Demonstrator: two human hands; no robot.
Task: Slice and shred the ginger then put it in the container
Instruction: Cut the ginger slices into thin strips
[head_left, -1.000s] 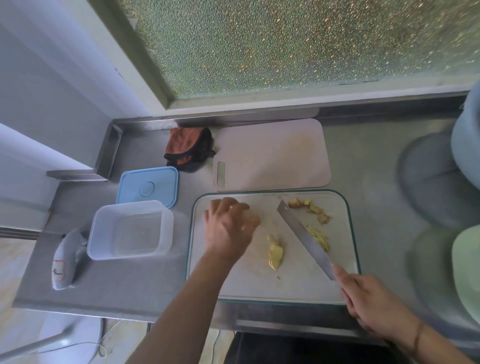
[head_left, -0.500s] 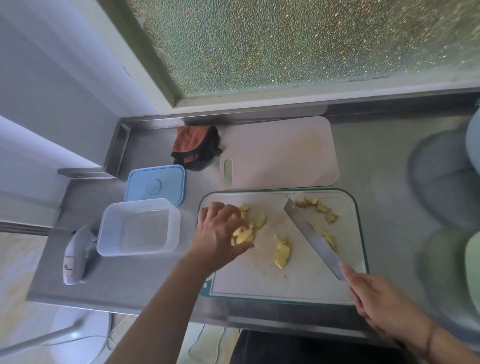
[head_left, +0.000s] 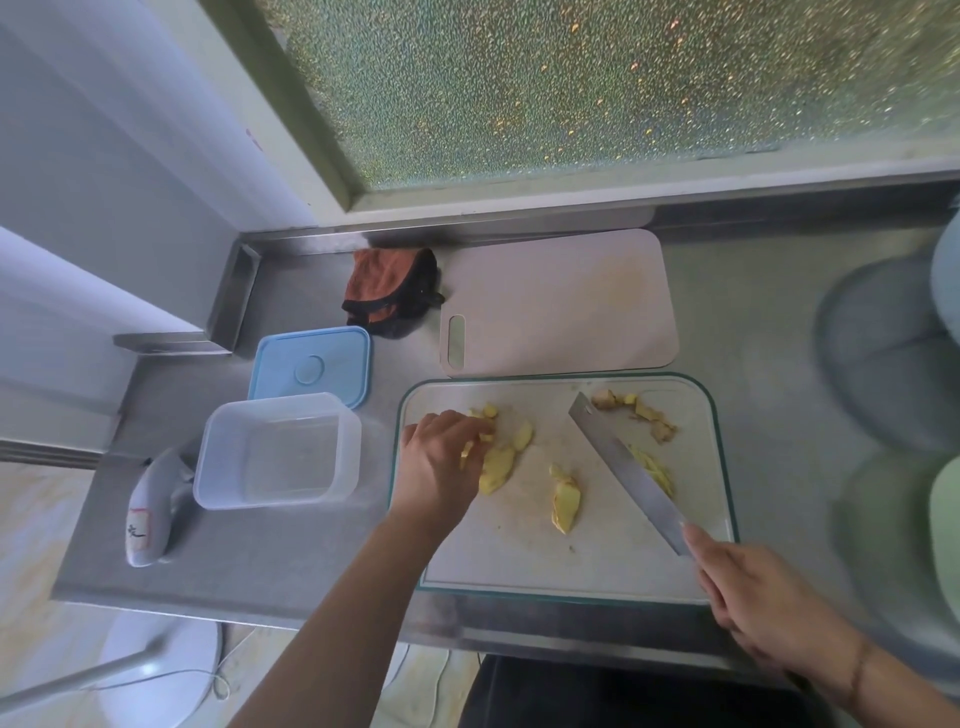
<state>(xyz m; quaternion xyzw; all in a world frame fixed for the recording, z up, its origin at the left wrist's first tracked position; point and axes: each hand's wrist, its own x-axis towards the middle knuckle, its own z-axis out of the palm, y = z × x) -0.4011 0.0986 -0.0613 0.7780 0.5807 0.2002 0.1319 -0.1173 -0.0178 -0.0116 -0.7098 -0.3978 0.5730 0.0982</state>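
Seen from above, a left hand (head_left: 441, 467) curls over a pile of ginger slices (head_left: 501, 457) at the board's (head_left: 571, 566) 9 o'clock side, fingers pinching a few pieces. The right hand (head_left: 758, 608), at 5 o'clock, grips a knife (head_left: 626, 470) whose blade lies diagonally across the board. More ginger (head_left: 566, 501) sits mid-board. A clear container (head_left: 278, 449) stands just left of the board, its blue lid (head_left: 311, 366) behind it.

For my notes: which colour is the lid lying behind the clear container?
Light blue; the lid shows best in the head view.
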